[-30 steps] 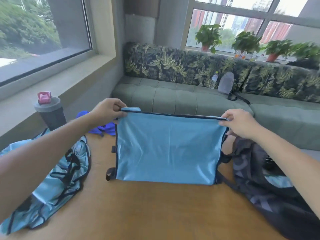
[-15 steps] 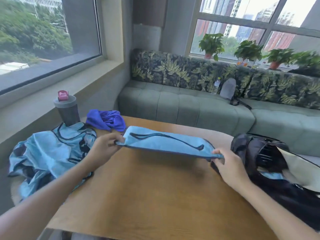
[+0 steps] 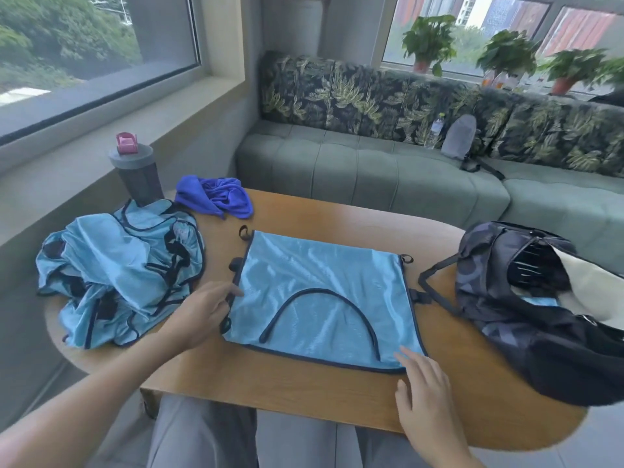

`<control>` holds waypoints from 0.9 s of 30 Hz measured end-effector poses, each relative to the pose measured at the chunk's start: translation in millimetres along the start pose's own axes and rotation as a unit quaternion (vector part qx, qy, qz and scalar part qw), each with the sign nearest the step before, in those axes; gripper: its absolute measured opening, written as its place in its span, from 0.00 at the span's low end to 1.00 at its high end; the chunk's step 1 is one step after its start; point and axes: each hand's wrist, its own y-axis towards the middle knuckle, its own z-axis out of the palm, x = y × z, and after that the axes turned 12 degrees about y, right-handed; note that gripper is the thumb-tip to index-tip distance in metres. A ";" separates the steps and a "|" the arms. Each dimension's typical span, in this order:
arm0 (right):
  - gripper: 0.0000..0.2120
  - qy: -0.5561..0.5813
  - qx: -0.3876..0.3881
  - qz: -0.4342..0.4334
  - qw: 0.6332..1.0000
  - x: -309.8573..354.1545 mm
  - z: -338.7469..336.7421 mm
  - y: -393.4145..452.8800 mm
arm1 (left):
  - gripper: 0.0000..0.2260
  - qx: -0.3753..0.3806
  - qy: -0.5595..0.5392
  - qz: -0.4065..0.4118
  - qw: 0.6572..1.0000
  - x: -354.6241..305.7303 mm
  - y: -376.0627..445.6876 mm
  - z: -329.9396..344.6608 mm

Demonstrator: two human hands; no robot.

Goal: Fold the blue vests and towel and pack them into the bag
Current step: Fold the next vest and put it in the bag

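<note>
So the light blue mesh vest with dark navy trim is flat on the rounded wooden table now. Half a second back it was up in the air, pinched at both ends and folded over; a second back it was held up like a sheet. It has been laid down, folded in half, with the curved navy neckline facing up and the fold edge on the far side.

The left hand sits at the vest's left edge, fingers loosely bent and touching the trim, not really gripping as far as I can tell. The right hand is at the near right corner, fingers straight and a bit spread, tips just on the fabric. Looks to me like both have let go and are about to smooth it or start the next fold.

Task-wise I'd say this one is half folded; it probably needs another fold before it fits the bag.

The fabric is thin, shiny and slippery looking, with soft wrinkles, and little black strap loops stick out at the sides. The crumpled pile of matching light blue vests sits on the left of the table, unfolded. The bunched-up royal blue towel is at the far left, also untouched. The dark patterned backpack lies open on the right, with something light blue already inside.
</note>
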 end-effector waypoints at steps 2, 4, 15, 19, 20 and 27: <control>0.24 0.020 0.015 0.007 1.000 7.5 11.2 -6.7 | 0.16 -0.003 0.015 -0.004 1.000 -2.1 18.0 1.7; 0.23 -0.001 0.039 0.012 0.999 9.3 21.9 -11.5 | 0.17 0.016 0.038 0.010 0.999 -0.2 30.7 6.7; 0.30 -0.144 0.112 0.034 0.983 -30.2 -11.4 67.4 | 0.10 0.068 0.117 0.072 0.988 3.4 2.3 13.6; 0.24 -0.216 0.172 0.052 0.960 -49.9 -27.4 150.2 | 0.11 0.078 0.078 0.090 0.990 -34.1 -32.2 18.3; 0.24 -0.226 0.182 0.067 0.954 -51.8 -29.8 168.5 | 0.12 0.090 0.061 0.094 0.990 -48.7 -38.3 20.2; 0.24 -0.152 0.200 0.088 0.964 -32.7 -20.9 221.5 | 0.14 0.196 -0.098 0.125 0.968 -144.0 -49.5 34.9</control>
